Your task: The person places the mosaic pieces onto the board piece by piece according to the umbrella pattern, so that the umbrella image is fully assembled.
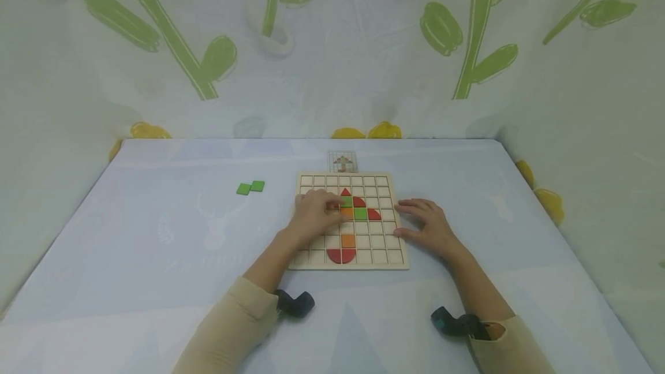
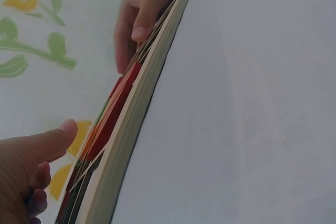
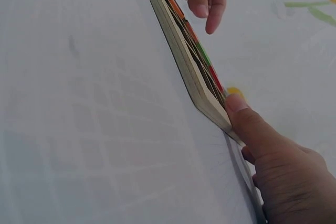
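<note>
A square wooden grid board (image 1: 379,241) lies on the table with coloured tiles set in its cells. Over its left half reaches my left hand (image 1: 314,215), thumb and index fingertips apart beside a green square tile (image 1: 346,202) and an orange square tile (image 1: 346,212); the hand partly covers red pieces there. No piece shows between those fingers in the right wrist view. My right hand (image 1: 428,227) rests at the board's right edge, its thumb (image 3: 236,102) touching the rim. Lower on the board, another orange square (image 1: 348,240) sits above two red quarter-round tiles (image 1: 341,256).
Two loose green square tiles (image 1: 250,187) lie on the table left of the board. A small pattern card (image 1: 343,161) with a printed grid figure lies just beyond the board's far edge. A patterned cloth wall (image 1: 363,74) rises behind the table.
</note>
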A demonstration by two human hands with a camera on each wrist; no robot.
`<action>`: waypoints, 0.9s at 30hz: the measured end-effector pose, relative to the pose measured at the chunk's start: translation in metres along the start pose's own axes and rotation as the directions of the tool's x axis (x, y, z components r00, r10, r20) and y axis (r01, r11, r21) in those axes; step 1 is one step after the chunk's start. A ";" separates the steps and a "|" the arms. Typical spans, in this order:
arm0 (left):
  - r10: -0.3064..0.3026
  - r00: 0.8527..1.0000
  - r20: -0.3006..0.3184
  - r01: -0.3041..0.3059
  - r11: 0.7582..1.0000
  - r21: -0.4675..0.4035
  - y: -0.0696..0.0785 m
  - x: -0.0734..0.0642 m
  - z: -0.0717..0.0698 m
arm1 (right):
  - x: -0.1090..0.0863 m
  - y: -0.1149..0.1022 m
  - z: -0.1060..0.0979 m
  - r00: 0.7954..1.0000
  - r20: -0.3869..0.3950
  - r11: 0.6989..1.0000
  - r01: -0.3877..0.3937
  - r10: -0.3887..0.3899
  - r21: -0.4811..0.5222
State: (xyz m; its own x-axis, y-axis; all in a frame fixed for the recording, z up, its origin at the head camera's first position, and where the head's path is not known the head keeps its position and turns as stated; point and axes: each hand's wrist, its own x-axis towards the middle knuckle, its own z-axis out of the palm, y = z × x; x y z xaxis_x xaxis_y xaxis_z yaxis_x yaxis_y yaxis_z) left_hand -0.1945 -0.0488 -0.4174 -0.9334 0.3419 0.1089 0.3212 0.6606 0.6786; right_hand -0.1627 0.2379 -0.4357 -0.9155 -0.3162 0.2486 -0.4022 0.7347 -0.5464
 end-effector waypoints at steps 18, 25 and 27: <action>-0.087 0.995 -0.046 0.088 0.996 0.017 -0.025 -0.014 -0.024 | 0.000 -0.001 0.001 1.000 -0.021 1.000 0.023 -0.023 0.006; -0.125 0.989 -0.072 0.129 0.991 0.043 -0.030 -0.019 -0.035 | -0.001 -0.002 0.001 1.000 -0.003 1.000 -0.003 0.003 -0.015; -0.132 0.988 -0.080 0.137 0.989 0.057 -0.032 -0.021 -0.038 | -0.001 -0.002 0.000 1.000 -0.003 1.000 -0.005 0.005 -0.015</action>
State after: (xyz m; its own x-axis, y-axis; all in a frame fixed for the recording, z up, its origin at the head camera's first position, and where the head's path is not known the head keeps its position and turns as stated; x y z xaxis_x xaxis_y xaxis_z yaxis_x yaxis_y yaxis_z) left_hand -0.1917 -0.1025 -0.4137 -0.9775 0.1969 0.0762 0.1989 0.7379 0.6449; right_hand -0.1611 0.2365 -0.4349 -0.9177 -0.3105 0.2480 -0.3969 0.7451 -0.5359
